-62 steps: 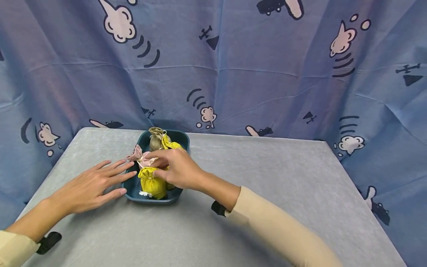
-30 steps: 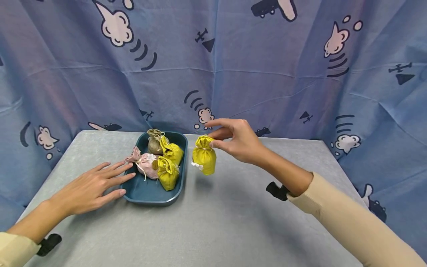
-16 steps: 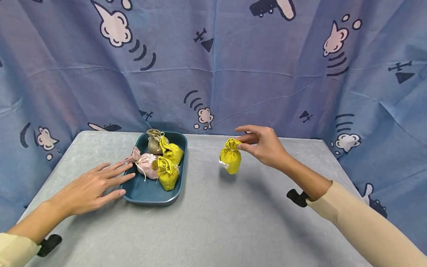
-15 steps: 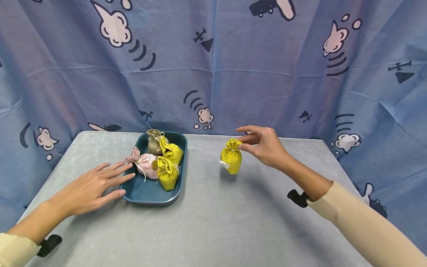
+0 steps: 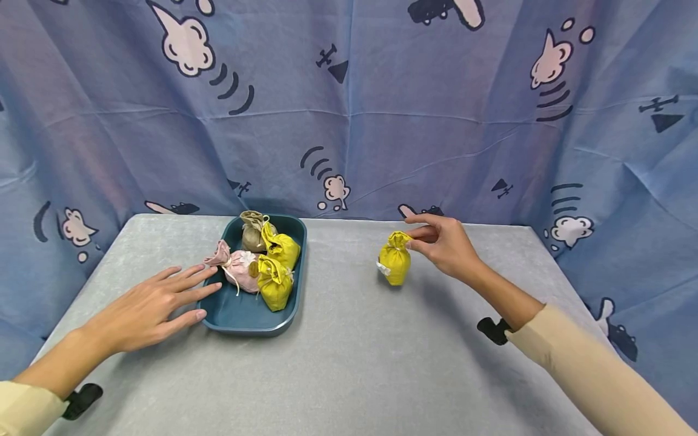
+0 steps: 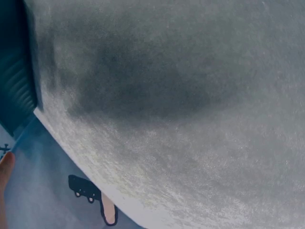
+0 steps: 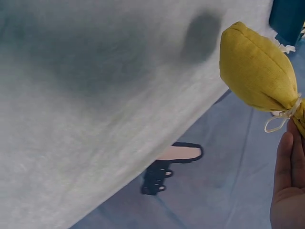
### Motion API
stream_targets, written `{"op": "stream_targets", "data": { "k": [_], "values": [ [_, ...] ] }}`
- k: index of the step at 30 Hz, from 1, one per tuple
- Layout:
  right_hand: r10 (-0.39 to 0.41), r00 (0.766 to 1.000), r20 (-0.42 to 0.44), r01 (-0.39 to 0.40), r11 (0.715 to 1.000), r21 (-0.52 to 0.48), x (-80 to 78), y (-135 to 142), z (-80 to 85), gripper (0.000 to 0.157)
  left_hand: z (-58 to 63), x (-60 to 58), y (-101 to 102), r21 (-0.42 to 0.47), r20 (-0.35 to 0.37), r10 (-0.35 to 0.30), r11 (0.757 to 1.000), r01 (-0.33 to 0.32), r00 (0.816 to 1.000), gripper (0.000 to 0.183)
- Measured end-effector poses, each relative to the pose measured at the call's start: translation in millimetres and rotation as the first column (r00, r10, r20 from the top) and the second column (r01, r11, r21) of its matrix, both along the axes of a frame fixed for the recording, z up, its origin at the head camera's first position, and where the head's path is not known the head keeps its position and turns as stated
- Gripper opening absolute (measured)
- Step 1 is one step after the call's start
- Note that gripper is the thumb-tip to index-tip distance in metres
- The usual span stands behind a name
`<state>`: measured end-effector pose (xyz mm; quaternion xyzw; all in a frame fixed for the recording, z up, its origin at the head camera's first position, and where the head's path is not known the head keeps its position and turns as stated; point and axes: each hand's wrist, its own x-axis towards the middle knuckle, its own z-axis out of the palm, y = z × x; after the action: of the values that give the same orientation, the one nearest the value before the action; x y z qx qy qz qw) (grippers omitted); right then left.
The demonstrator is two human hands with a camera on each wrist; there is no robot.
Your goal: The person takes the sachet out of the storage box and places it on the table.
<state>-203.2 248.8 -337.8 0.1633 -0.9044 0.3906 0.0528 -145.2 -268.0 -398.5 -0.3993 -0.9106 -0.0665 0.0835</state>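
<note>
My right hand [image 5: 444,245] pinches a yellow drawstring pouch [image 5: 395,264] by its gathered neck, to the right of the blue tub. In the right wrist view the pouch [image 7: 257,67] hangs over the table with a shadow apart from it, its pale cord tied at the neck. My left hand [image 5: 155,306] lies with fingers spread, fingertips at the left rim of the blue tub [image 5: 240,330]. Inside the tub are a pink pouch [image 5: 242,272], a brownish pouch [image 5: 252,236] at the back, and two yellow pouches, one behind [image 5: 285,249] and one in front [image 5: 274,290].
A grey-covered table [image 5: 349,363] carries the tub on its left half. Behind it hangs a blue printed curtain [image 5: 414,121], which also runs down the table's sides. Dark bands [image 5: 493,331] sit at both wrists.
My right hand has lifted the yellow pouch out of the tub, carried it rightward, and lately moved slightly further right and lower. The left hand has stayed at the rim.
</note>
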Motion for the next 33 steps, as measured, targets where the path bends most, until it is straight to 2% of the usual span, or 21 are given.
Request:
{"op": "stream_targets", "data": {
  "k": [8, 13, 20, 25, 33],
  "values": [
    [-0.027, 1.0, 0.007, 0.027, 0.999, -0.018, -6.3, 10.3, -20.0, 0.043, -0.9, -0.2, 0.1, 0.005, 0.004, -0.001, 1.0, 0.001, 1.0, 0.053],
    [-0.015, 1.0, 0.008, 0.015, 1.0, -0.009, -7.5, 11.3, -23.2, 0.042, -0.6, -0.1, 0.3, 0.005, 0.01, 0.003, 1.0, -0.003, 1.0, 0.053],
    [0.025, 0.998, 0.063, -0.028, 0.999, 0.04, -9.1, 10.0, -14.7, 0.047, -1.0, -0.1, 0.2, 0.011, 0.012, 0.005, 1.0, -0.006, 1.0, 0.053],
    [0.051, 0.997, 0.059, -0.054, 0.998, 0.04, -10.0, 7.1, -3.9, 0.054, -1.0, -0.3, 0.8, 0.015, -0.001, 0.0, 1.0, 0.0, 1.0, 0.053],
    [0.116, 0.99, 0.076, -0.117, 0.993, 0.001, -13.6, -21.7, 10.9, 0.054, -0.5, 0.8, 0.5, 0.005, 0.016, 0.015, 1.0, -0.015, 1.0, 0.052]
  ]
}}
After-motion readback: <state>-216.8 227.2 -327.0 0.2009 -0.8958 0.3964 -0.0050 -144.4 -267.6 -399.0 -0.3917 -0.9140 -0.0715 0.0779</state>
